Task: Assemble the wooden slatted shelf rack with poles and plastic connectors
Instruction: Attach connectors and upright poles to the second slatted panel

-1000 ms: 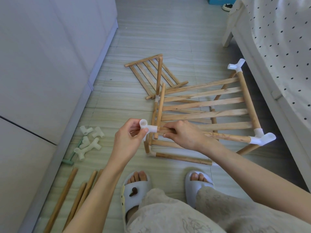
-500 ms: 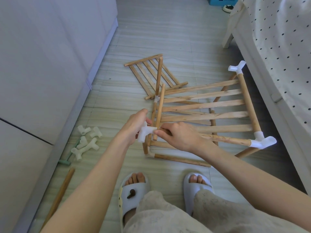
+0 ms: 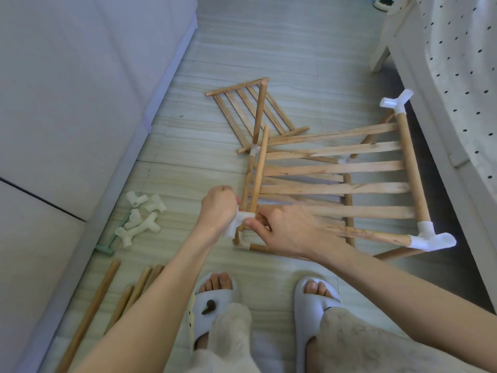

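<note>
Hands meet at the near-left corner of the slatted shelf rack (image 3: 333,168), which stands partly built on the floor tiles (image 3: 295,44) just ahead of two pale slippers (image 3: 314,305). At that corner the left hand (image 3: 219,208) has its fingers curled round a white plastic connector (image 3: 240,220), while the right hand (image 3: 290,230) grips the front pole (image 3: 368,234) just beside the connector, thumb and fingers wrapped round the wood. At the far end of that pole, on the rack's near-right corner, sits a second white connector (image 3: 430,238), and a third (image 3: 396,102) caps the far-right corner beside the dotted bed cover (image 3: 462,63). Beyond the rack lies a loose slatted panel (image 3: 242,109), flat on the tiles. Left of the rack, near the white cabinet (image 3: 67,103), is a small heap of spare connectors (image 3: 142,219), and nearer the person than that heap lie several loose poles (image 3: 91,316)
</note>
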`<state>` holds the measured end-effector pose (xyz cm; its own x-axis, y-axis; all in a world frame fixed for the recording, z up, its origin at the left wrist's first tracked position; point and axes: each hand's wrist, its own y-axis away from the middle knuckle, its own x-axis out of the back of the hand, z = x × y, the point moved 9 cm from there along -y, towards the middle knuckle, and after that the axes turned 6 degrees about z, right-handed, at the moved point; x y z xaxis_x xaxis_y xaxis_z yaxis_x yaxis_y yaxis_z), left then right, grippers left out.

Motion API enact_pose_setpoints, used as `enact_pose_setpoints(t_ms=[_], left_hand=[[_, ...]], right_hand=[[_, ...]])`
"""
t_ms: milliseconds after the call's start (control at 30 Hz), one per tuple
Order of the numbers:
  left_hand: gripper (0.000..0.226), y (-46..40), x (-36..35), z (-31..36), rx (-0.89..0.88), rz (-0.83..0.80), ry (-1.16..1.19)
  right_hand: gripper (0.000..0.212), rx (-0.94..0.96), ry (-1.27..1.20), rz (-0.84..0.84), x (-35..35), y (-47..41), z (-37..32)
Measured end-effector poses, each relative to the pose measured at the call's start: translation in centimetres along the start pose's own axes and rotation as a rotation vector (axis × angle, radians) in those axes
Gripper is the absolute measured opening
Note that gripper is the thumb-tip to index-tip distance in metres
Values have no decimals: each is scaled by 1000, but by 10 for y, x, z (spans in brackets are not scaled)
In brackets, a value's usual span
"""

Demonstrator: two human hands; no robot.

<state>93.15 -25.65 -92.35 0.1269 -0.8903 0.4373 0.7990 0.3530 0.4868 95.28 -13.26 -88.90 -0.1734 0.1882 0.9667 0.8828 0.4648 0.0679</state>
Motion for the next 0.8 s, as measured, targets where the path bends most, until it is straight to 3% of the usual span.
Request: enact_pose_setpoints(t_ms=[133, 300, 500, 600, 700, 800], left_hand=[[27, 0, -8, 0, 40, -61, 25], [27, 12, -31, -7, 19, -419, 219], [37, 11, -47, -12, -49, -532, 288], [36, 16, -54, -19, -15, -483, 344], [23, 16, -48, -16, -111, -359, 288], [34, 16, -42, -9, -164, -289, 193]], right_hand=[[36, 21, -9, -8, 3, 0, 5], [26, 80, -93, -28, 5, 8, 8], [47, 6, -91, 2, 23, 21, 52], [60, 2, -58, 7, 20, 28, 58], [63, 12, -82, 8, 17, 27, 57], [57, 25, -71, 9, 15, 25, 56]])
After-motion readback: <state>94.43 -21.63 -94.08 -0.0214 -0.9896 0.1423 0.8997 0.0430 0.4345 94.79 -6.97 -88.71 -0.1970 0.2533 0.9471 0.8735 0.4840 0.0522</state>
